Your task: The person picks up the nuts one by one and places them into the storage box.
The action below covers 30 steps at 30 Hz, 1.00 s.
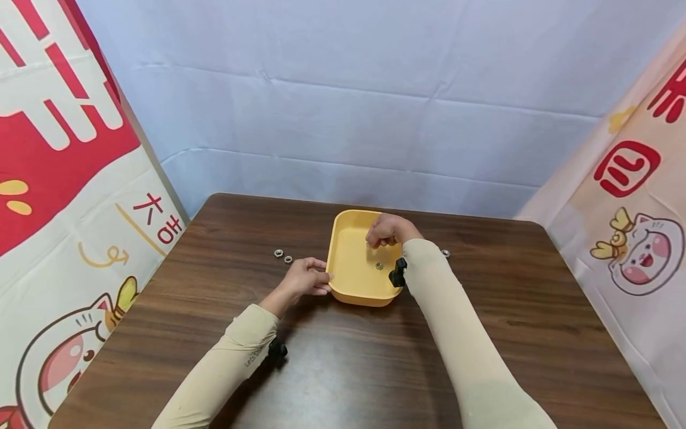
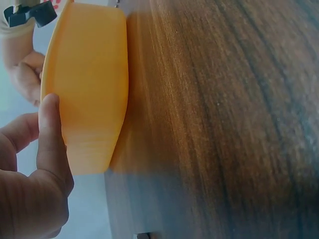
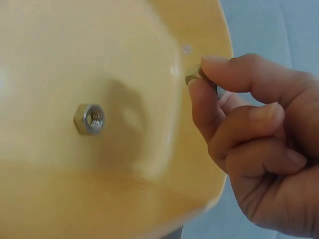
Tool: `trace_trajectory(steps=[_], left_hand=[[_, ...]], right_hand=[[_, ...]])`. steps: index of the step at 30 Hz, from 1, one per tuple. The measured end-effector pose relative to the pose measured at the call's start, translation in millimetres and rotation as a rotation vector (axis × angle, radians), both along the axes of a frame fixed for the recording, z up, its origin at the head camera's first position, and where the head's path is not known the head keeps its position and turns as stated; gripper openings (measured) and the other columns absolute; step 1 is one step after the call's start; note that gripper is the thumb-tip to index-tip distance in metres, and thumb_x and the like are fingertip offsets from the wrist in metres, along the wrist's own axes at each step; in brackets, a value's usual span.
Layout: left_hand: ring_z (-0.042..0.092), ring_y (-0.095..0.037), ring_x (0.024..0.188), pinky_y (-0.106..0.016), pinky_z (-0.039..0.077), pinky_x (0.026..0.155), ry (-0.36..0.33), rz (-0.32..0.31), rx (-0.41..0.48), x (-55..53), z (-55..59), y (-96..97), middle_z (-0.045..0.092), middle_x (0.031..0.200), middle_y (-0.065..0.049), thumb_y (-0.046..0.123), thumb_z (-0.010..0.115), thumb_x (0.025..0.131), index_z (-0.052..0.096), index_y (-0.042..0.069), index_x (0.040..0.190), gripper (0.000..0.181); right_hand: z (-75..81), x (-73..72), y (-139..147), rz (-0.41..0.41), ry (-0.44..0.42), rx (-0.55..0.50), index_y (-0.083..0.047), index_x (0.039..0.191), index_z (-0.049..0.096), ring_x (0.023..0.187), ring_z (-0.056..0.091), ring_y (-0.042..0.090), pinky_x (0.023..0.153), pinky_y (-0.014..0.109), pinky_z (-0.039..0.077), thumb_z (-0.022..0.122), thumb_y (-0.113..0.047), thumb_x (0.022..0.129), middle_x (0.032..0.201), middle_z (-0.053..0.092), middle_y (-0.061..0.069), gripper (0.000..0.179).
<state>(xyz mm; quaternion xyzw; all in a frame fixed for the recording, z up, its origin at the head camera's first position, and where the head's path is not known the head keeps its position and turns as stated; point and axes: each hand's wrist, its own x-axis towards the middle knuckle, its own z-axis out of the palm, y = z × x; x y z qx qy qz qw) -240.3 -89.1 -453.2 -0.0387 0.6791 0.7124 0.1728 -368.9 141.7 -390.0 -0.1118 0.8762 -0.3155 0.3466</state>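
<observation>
A yellow plastic tray (image 1: 359,250) with raised walls stands on the table. One silver hex nut (image 3: 89,119) lies on its floor. Between thumb and index finger, my right hand (image 3: 264,129) pinches another hex nut (image 3: 194,74); the head view has this hand (image 1: 392,229) over the tray's far right part, the other fingers curled. At the tray's left wall, my left hand (image 1: 305,277) holds the rim. From the left wrist view, the left hand (image 2: 37,174) has one digit against the outer wall (image 2: 92,79) near the rim.
Two nuts (image 1: 278,253) lie on the dark wood table (image 1: 343,369) left of the tray. Another nut (image 1: 445,253) is to the right, beside the right sleeve (image 1: 450,310). A pale cloth (image 1: 343,107) hangs behind the table, with printed cloths (image 1: 638,238) at the sides.
</observation>
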Motion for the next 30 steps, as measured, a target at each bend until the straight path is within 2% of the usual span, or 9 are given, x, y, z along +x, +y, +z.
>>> trace_trajectory(steps=[3,11,15,16,19,21,23,27,30], left_hand=[[0.062,-0.017,0.055,-0.025,0.055,0.051,0.003,-0.005,0.003,0.1,1.3,0.8,0.061,0.071,-0.014,-0.008,0.062,0.083,0.046,-0.015,0.116,0.038],[0.062,-0.017,0.056,-0.026,0.055,0.053,0.013,-0.02,0.014,1.4,4.7,1.8,0.061,0.074,-0.015,-0.007,0.062,0.084,0.044,-0.016,0.117,0.039],[0.062,-0.017,0.055,-0.026,0.055,0.053,0.004,-0.005,0.007,3.0,4.6,2.9,0.061,0.073,-0.015,-0.007,0.062,0.083,0.046,-0.016,0.116,0.038],[0.062,-0.017,0.055,-0.025,0.055,0.052,0.002,0.003,0.005,1.3,1.2,3.5,0.061,0.072,-0.014,-0.007,0.063,0.083,0.046,-0.015,0.116,0.038],[0.062,-0.017,0.054,-0.026,0.055,0.051,0.0,0.004,-0.011,1.2,1.1,4.8,0.061,0.072,-0.015,-0.007,0.063,0.083,0.047,-0.015,0.116,0.038],[0.062,-0.017,0.054,-0.026,0.055,0.05,-0.001,0.002,-0.022,1.1,1.4,5.1,0.06,0.072,-0.015,-0.007,0.063,0.082,0.046,-0.014,0.115,0.038],[0.062,-0.017,0.053,-0.027,0.055,0.05,0.0,-0.006,-0.026,0.6,1.7,5.2,0.06,0.072,-0.015,-0.007,0.063,0.082,0.046,-0.014,0.115,0.038],[0.062,-0.017,0.054,-0.027,0.055,0.051,-0.002,-0.022,-0.019,-1.4,1.1,4.2,0.06,0.073,-0.016,-0.007,0.063,0.083,0.045,-0.014,0.116,0.039],[0.062,-0.017,0.055,-0.027,0.055,0.052,-0.009,-0.037,-0.008,-2.6,-0.4,2.4,0.06,0.074,-0.016,-0.006,0.063,0.084,0.043,-0.014,0.118,0.04]], right_hand=[[-0.7,-0.2,-8,0.024,0.027,0.037,-0.011,0.061,0.052,0.042,0.019,0.01,0.044,0.026,0.02,0.062,-0.009,0.087,0.053,0.04,0.001,0.028],[3.1,0.7,-17,0.01,0.08,0.07,-0.011,0.057,0.047,0.041,0.019,0.011,0.041,0.025,0.019,0.061,-0.009,0.087,0.052,0.038,0.002,0.033],[4.0,8.0,-19,-0.01,0.118,0.057,-0.004,0.065,0.058,0.04,0.025,0.011,0.039,0.024,0.022,0.061,-0.011,0.088,0.054,0.047,0.004,0.025],[4.2,10.2,-19,-0.003,0.132,0.046,-0.003,0.066,0.058,0.04,0.028,0.011,0.039,0.024,0.023,0.061,-0.012,0.089,0.055,0.049,0.005,0.024],[8.2,19.2,-20,0.032,0.153,-0.003,-0.002,0.071,0.058,0.045,0.04,0.014,0.043,0.026,0.026,0.059,-0.011,0.091,0.061,0.052,0.007,0.023],[12.1,24.3,-19,0.078,0.166,-0.015,-0.003,0.077,0.058,0.052,0.049,0.018,0.046,0.029,0.028,0.059,-0.011,0.091,0.067,0.056,0.008,0.016],[17.3,29.1,-18,0.124,0.191,0.001,-0.002,0.091,0.06,0.062,0.058,0.023,0.049,0.032,0.036,0.06,-0.01,0.09,0.078,0.059,0.008,0.008],[28.0,35.6,-13,0.232,0.276,0.096,-0.002,0.119,0.056,0.082,0.064,0.028,0.067,0.036,0.05,0.065,-0.013,0.087,0.092,0.063,0.007,0.034],[35.0,40.4,-6,0.273,0.314,0.167,-0.003,0.123,0.054,0.085,0.061,0.025,0.076,0.037,0.05,0.066,-0.016,0.086,0.092,0.063,0.007,0.041]])
